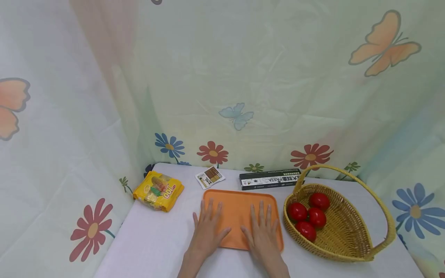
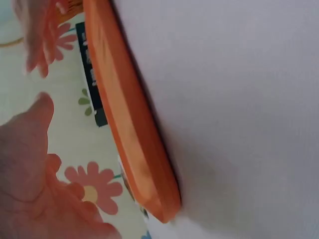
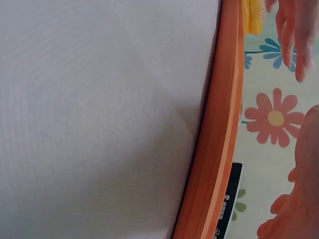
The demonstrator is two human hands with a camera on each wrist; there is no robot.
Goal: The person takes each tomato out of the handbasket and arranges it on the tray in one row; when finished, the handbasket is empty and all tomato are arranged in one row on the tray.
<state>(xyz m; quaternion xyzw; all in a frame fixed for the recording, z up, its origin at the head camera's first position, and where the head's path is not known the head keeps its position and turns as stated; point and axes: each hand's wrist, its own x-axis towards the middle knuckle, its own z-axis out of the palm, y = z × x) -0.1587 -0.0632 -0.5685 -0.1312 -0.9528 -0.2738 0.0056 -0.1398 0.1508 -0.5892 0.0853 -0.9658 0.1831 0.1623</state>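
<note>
An orange rectangular tray (image 1: 235, 220) lies on the white-covered table in the middle of the head view. Over its left side is my left hand (image 1: 205, 235), fingers spread and straight, thumb turned inward. My right hand (image 1: 263, 237) mirrors it over the right side, and neither hand holds anything. In the left wrist view the tray's side wall (image 2: 132, 119) runs past my left hand (image 2: 40, 174), whose palm is raised above it. The right wrist view shows the tray edge (image 3: 214, 129) with my right hand (image 3: 299, 189) above it, fingers partly out of frame.
Right of the tray stands a woven basket (image 1: 342, 227) with a tall handle and several shiny red rounded things (image 1: 317, 217) inside. Behind the tray lie a black pasta box (image 1: 269, 180) and a small printed packet (image 1: 210, 177). A yellow food package (image 1: 159, 191) sits at the left.
</note>
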